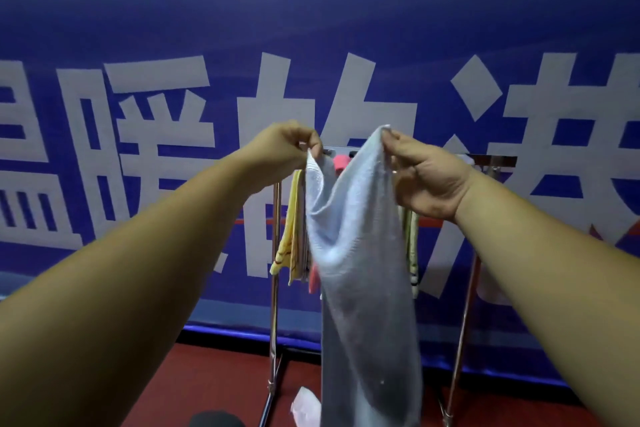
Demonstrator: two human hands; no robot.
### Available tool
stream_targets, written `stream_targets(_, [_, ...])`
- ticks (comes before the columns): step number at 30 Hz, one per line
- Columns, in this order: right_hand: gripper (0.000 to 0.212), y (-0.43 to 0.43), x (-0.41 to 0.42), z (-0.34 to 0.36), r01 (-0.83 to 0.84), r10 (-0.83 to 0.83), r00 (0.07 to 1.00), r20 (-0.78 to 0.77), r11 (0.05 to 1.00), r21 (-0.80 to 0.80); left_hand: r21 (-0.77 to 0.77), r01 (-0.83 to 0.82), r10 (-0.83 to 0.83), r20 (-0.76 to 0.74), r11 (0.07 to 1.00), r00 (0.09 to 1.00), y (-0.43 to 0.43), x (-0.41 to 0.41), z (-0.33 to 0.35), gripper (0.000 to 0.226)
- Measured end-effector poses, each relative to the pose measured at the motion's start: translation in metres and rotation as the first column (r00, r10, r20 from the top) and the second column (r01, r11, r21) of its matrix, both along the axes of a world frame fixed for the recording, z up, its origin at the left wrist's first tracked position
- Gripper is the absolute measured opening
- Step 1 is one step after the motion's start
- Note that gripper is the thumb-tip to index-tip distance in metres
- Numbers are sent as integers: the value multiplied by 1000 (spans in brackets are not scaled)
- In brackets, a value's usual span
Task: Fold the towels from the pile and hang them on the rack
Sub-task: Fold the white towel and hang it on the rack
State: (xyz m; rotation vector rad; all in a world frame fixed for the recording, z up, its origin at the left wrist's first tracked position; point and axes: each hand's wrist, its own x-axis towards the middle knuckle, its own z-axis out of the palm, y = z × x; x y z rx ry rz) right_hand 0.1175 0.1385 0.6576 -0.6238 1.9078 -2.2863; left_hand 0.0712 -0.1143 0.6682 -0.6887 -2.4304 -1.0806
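A broad blue banner (311,10) fills the background, printed with very large white characters (156,114) that run across its width. Its lower edge meets a dark red floor (214,378). A dark rounded object (214,419), cut off by the frame's bottom edge, lies on that floor.

On the rack (275,305) we find the top bar (491,160) bare toward its right end, open from the front. The yellow towel (292,229) crowds the left end, the pink towel (341,163) the middle, a pale towel (412,246) hangs further right, and our grey towel (360,236) screens them
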Motion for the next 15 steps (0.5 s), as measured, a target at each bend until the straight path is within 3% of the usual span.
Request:
stream_targets(4, [16, -13, -8, -5, -58, 58, 998, 32, 998, 30, 14, 90, -90, 0, 996, 996, 19, 4, 11, 25])
stream_targets(8, [31, -20, -16, -8, -33, 33, 999, 28, 999, 13, 22, 153, -153, 13, 988, 988, 25, 6, 16, 24])
stream_targets(13, [21, -25, -18, -3, 88, -87, 996, 6, 992, -88, 13, 132, -133, 41, 991, 990, 25, 5, 16, 36])
stream_targets(15, [23, -26, -22, -2, 159, -160, 987, -4, 980, -122, 13, 151, -152, 52, 988, 987, 22, 6, 15, 27])
